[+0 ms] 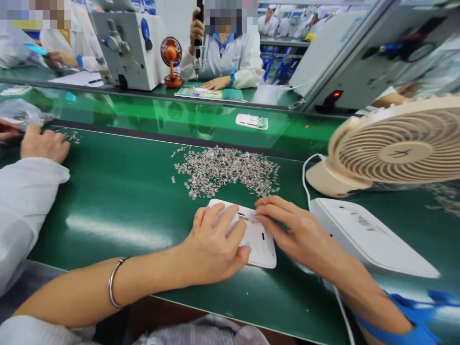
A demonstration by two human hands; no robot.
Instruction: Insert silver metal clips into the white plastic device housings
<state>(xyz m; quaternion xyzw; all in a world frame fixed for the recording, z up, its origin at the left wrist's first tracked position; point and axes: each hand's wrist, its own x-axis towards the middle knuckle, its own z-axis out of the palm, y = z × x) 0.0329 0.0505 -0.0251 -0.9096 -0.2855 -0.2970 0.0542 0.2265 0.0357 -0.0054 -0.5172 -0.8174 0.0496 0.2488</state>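
A white plastic cover (264, 251) with rounded corners and small slots lies on the green tabletop in front of me. My left hand (219, 237) is over its left part, curled fingertips on its face and thumb near the front edge, holding it. At the cover's right side, my right hand (287, 223) has its thumb and fingers brought together in a pinch; what is between them is too small to make out. Little metal pieces (244, 218) show on the cover between the hands. Just behind it spreads a heap of small metal clips (226, 170).
On the right stand a beige fan (406, 151) and a white device (373, 235) with a cable. Behind the heap, a white housing with a circuit board (251, 121) lies on the conveyor (151, 112). A neighbour's hand (45, 143) is at the left; another person sits opposite.
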